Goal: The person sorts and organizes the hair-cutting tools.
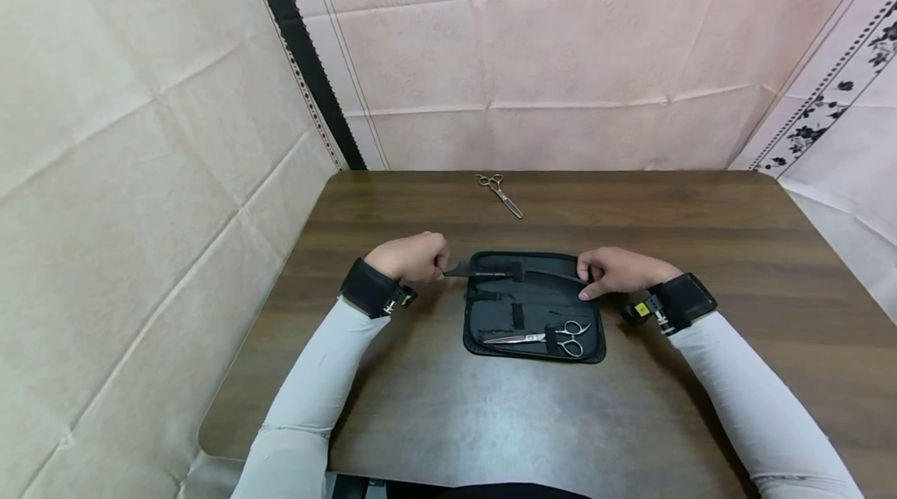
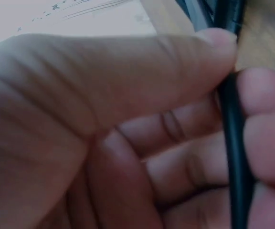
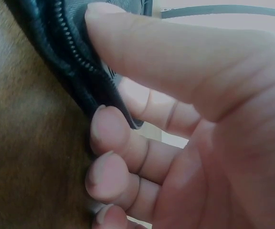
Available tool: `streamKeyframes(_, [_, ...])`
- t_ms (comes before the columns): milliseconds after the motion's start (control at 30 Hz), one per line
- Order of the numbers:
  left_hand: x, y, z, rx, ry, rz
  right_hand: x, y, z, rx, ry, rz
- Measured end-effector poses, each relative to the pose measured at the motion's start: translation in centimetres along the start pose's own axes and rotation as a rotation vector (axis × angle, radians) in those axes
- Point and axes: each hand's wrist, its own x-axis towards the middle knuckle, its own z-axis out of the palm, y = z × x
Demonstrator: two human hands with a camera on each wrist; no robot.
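Note:
A black zip-edged case [image 1: 501, 320] lies open on the table in the head view. My left hand [image 1: 412, 258] is at its upper left and grips one end of a slim black comb [image 1: 483, 272]. The comb runs rightward under an elastic loop [image 1: 517, 272] in the case. In the left wrist view, thumb and fingers wrap round the dark comb [image 2: 234, 133]. My right hand [image 1: 620, 269] pinches the case's upper right corner, its thumb [image 3: 128, 38] on the inner side by the zip teeth [image 3: 68, 43]. Silver scissors [image 1: 522, 339] lie in the case's lower part, under another loop.
A second pair of scissors [image 1: 506, 197], silver with a broader blade, lies near the table's back edge. The wooden table [image 1: 448, 413] has rounded corners. Light cloth hangs [image 1: 561, 55] behind it and at both sides.

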Motion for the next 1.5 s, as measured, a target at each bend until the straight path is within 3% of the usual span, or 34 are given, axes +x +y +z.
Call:
streamKeyframes(333, [0.8, -0.5, 0.6, 0.070, -0.021, 0.000, 0.0, 0.1, 0.1, 0.014, -0.006, 0.004])
streamKeyframes(567, [0.7, -0.3, 0.5, 0.067, -0.022, -0.018, -0.1, -0.2, -0.1, 0.010, -0.009, 0.013])
streamKeyframes(1133, [0.9, -0.3, 0.6, 0.134, 0.068, -0.035, -0.2, -0.3, 0.1, 0.012, 0.006, -0.010])
streamKeyframes(1500, [1.5, -1.3, 0.9, 0.119, 0.114, -0.032, -0.1, -0.3, 0.2, 0.014, 0.005, -0.009])
